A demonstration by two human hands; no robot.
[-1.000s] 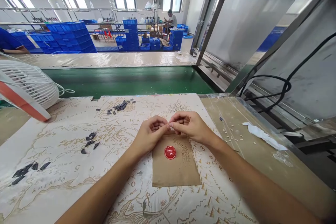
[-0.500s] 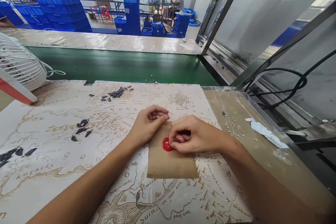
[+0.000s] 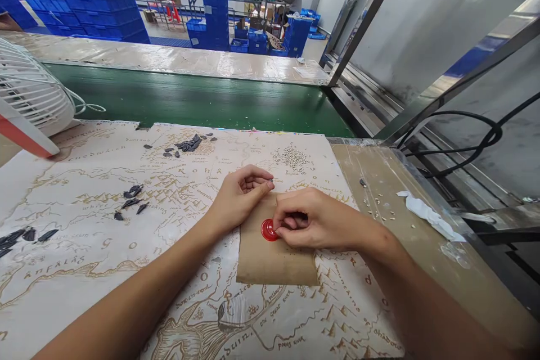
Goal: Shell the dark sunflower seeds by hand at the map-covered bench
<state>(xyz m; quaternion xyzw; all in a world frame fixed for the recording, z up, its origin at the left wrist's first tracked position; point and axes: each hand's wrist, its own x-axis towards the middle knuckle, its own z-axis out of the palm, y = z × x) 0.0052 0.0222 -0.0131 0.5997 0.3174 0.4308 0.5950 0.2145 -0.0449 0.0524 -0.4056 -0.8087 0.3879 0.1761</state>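
Observation:
A small brown paper sheet (image 3: 270, 264) lies on a map-printed mat (image 3: 97, 236) in front of me, with a round red wax-like seal (image 3: 266, 229) on it. My right hand (image 3: 314, 219) rests on the paper, fingers curled, with pinched fingertips touching the seal's right edge. My left hand (image 3: 240, 197) sits at the paper's upper left corner, fingers curled and thumb meeting the fingertips over something tiny that I cannot make out.
Small dark pieces (image 3: 188, 145) lie scattered over the mat's left and top. A patch of tiny pale grains (image 3: 292, 157) sits above my hands. A white fan (image 3: 29, 95) stands at left, a green conveyor belt (image 3: 189, 101) behind. Black cables (image 3: 464, 140) and white scrap (image 3: 426, 215) are at right.
My right hand dropped from the left hand down to the red seal. The left hand stayed at the paper's top corner. The view tilted downward slightly.

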